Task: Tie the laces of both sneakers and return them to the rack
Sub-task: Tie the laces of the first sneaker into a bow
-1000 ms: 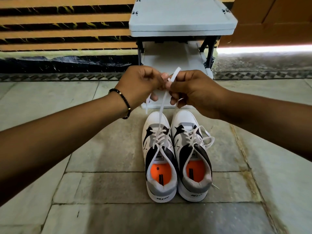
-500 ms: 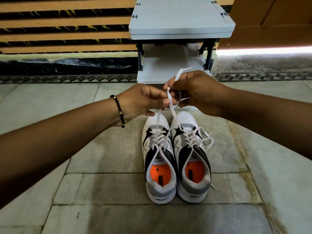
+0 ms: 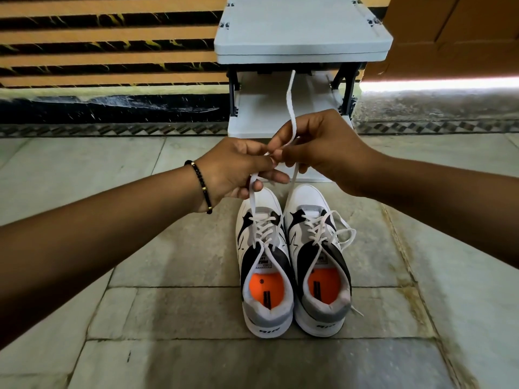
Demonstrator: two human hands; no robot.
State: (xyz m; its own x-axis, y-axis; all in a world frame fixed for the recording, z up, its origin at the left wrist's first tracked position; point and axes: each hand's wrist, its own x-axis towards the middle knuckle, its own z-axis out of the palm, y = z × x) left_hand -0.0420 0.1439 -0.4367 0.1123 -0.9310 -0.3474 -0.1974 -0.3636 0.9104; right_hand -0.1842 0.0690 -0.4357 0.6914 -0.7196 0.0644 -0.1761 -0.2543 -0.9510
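Two white, black and grey sneakers with orange insoles stand side by side on the floor, toes pointing away from me. Both hands are raised above the left sneaker point(image 3: 262, 265) and pinch its white lace point(image 3: 291, 108). My left hand point(image 3: 238, 169) grips one strand that runs down to the eyelets. My right hand point(image 3: 323, 150) grips the other strand, whose free end sticks up in front of the rack. The right sneaker point(image 3: 320, 262) has a loose looped lace lying over its right side. The grey rack point(image 3: 300, 32) stands just beyond the shoes.
The floor is pale stone tile with dark joints. A striped orange and black wall runs behind on the left, with a patterned border strip at its base. A brown door or panel point(image 3: 455, 32) stands to the right of the rack.
Both hands stayed together above the left sneaker while working its lace. The free lace end now stands much higher out of my right hand, and my left hand has dropped slightly.
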